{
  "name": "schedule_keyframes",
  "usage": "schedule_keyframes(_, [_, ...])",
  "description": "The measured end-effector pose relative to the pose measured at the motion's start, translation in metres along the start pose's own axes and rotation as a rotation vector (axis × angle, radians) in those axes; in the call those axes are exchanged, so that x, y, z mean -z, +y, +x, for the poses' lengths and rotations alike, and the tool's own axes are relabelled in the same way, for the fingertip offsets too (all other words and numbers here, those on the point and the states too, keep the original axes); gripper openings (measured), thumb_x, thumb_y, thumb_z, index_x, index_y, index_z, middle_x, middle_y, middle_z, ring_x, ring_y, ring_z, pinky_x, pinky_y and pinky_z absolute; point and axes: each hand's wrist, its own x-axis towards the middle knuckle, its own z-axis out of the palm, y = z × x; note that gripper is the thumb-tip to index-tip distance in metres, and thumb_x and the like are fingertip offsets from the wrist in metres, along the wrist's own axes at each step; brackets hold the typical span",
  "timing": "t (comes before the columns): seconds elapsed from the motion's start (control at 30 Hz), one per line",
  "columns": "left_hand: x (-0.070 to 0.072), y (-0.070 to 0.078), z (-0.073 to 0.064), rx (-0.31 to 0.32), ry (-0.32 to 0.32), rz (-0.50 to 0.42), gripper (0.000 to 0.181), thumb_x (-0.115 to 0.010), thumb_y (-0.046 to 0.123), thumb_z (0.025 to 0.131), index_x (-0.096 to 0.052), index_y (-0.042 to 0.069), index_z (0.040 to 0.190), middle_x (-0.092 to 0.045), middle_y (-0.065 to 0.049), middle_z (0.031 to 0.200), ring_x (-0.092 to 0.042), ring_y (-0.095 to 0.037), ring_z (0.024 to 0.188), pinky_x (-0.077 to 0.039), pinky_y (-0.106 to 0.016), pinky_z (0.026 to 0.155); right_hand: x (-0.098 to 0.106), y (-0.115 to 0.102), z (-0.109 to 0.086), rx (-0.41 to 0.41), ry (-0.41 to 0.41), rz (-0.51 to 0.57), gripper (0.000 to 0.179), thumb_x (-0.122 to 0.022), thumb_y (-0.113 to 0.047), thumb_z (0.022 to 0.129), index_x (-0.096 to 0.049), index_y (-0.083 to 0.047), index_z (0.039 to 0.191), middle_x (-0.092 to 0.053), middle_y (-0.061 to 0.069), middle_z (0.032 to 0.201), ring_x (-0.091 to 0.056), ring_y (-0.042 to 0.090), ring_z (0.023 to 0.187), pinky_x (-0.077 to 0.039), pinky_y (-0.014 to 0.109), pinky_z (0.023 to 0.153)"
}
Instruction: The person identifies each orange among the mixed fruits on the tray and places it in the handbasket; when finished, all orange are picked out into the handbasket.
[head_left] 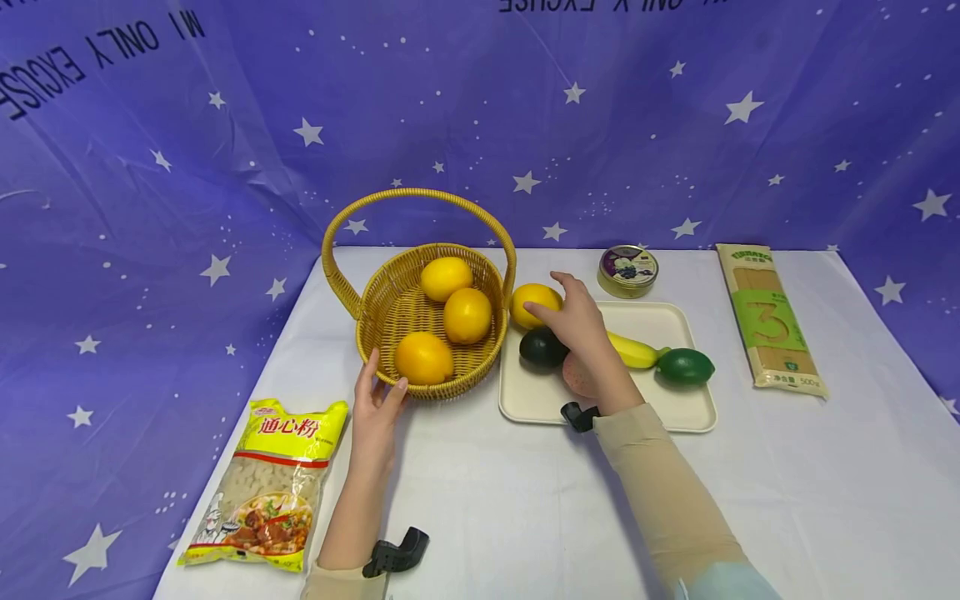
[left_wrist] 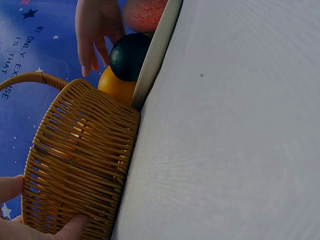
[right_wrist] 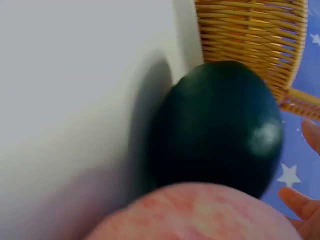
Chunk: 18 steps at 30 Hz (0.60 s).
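Note:
At the near left side of the wicker basket (head_left: 401,312), my left hand (head_left: 375,417) holds the rim, thumb against the outer weave in the left wrist view. Inside lie a lemon (head_left: 446,279) and two orange-yellow fruits (head_left: 423,358). My right hand (head_left: 581,321) reaches over the cream tray (head_left: 532,408), fingers spread above a yellow-orange fruit (head_left: 534,305) at its far left corner. Beneath that hand are a dark green, avocado-like fruit (right_wrist: 215,130) and a speckled pink fruit (right_wrist: 200,215), partly hidden in the head view.
A banana (head_left: 633,350) and a green lime (head_left: 686,367) lie on the tray's right half. Behind it stands a round tin (head_left: 628,271). A noodle pack (head_left: 772,321) is at the right, a yellow macaroni bag (head_left: 270,492) at the front left. A starry cloth hangs behind.

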Motion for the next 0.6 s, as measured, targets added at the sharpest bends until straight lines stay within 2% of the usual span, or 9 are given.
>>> schedule_keyframes(0.3, [0.000,0.000,-0.001,0.001,-0.003,0.000,0.067,-0.054,0.007,0.098,-0.021,0.020,0.155,-0.010,-0.002,0.158,-0.021,-0.026,0.142,-0.037,-0.040,0.105,-0.021,0.007,0.013,-0.065,-0.026,-0.074,0.078,-0.070,-0.042,0.085,-0.036,-0.009,0.147,-0.039,0.018,0.144,-0.042,0.038,0.126,-0.033,0.050,0.105])
schedule_keyframes(0.6, [0.001,-0.001,0.001,-0.002,-0.009,0.001,0.067,-0.054,0.008,0.099,-0.020,0.018,0.155,-0.010,-0.005,0.159,-0.020,-0.027,0.142,-0.035,-0.041,0.107,-0.025,0.002,0.018,-0.073,-0.001,-0.165,0.078,-0.073,-0.042,0.082,-0.040,-0.007,0.144,-0.043,0.019,0.137,-0.047,0.038,0.117,-0.038,0.050,0.101])
